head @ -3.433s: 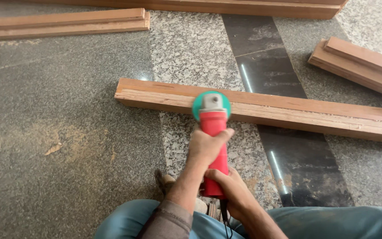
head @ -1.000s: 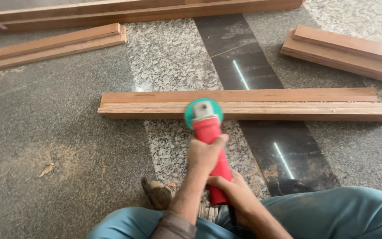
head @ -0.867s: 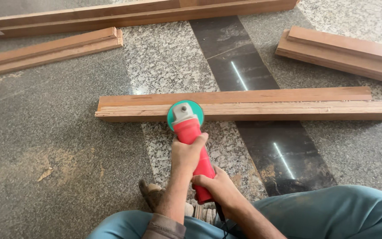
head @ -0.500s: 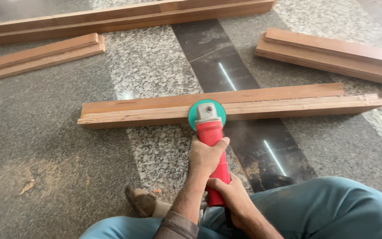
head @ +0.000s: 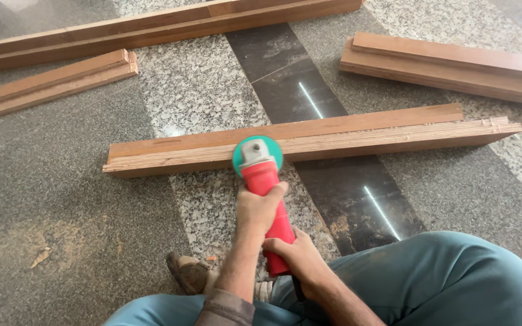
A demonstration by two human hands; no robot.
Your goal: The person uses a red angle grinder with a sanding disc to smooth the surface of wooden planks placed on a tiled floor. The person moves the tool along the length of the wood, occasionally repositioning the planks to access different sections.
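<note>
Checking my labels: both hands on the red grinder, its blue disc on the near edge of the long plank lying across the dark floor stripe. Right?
One detail is off: the head view shows the disc is green, not blue. The rest stands: the left hand and right hand both grip the red grinder, its disc on the near edge of the long plank across the dark floor stripe.

just 1 cam, head-mounted, looking steeply down + fwd at floor [head: 61, 199], close over own lap, no 2nd view.
</note>
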